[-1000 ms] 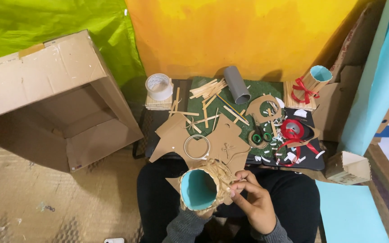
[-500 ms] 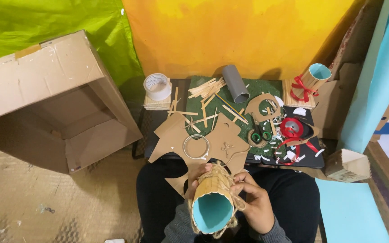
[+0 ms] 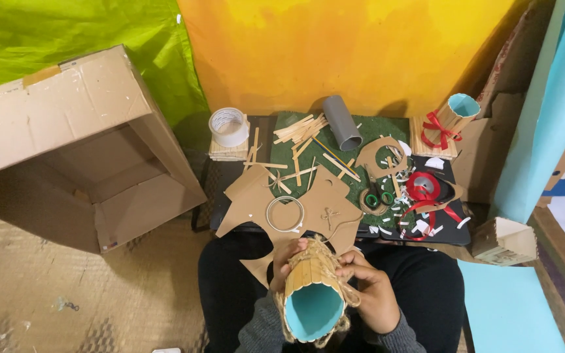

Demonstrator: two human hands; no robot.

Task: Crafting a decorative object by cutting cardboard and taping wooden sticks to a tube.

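**Stick-clad cup held over the lap**

A big open cardboard box (image 3: 67,150) lies tipped on its side to the left. The low work table (image 3: 449,232) beyond the knees is strewn with brown card cut-outs (image 3: 322,196), wooden sticks (image 3: 299,127), a grey tube (image 3: 342,122) and a tape roll (image 3: 229,126). Above the lap, the stick-covered cup (image 3: 312,294), blue inside, points its mouth at the camera. The left hand (image 3: 287,255) wraps its far side; the right hand (image 3: 371,291) curls round it, fingers pinching twine (image 3: 348,294).
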